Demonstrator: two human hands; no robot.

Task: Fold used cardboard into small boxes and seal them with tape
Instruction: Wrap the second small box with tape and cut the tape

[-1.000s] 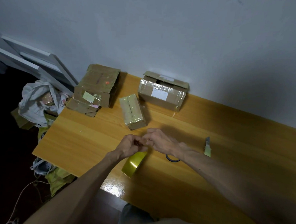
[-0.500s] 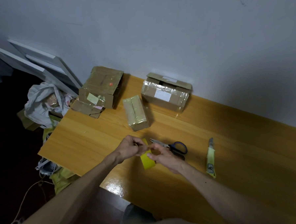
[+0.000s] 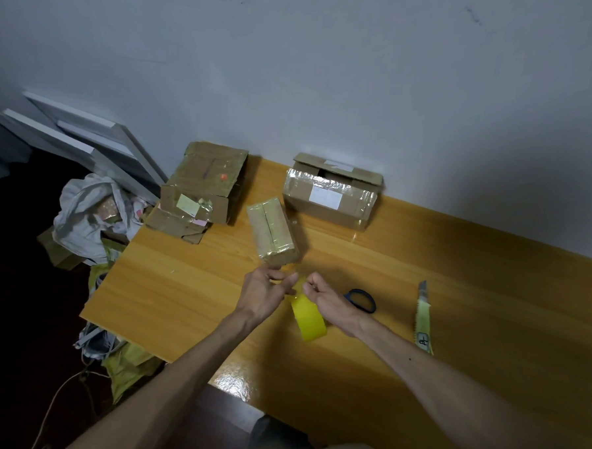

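On the wooden table (image 3: 462, 284), an open-flapped box (image 3: 331, 202) stands against the wall, with a small taped box (image 3: 274, 230) just in front. Nearer, the left hand (image 3: 262, 293) grips the yellow tape roll (image 3: 309, 318) (fingers hide its upper part). The right hand (image 3: 326, 298) pinches its top rim, and any loose end is too thin to make out. Of the scissors (image 3: 362, 299) only a blue loop shows.

You're in a plain home room: a wooden worktop (image 3: 174, 285) against a bare wall (image 3: 314, 69), boards (image 3: 88, 139) and bags (image 3: 85, 214) dumped beside it.
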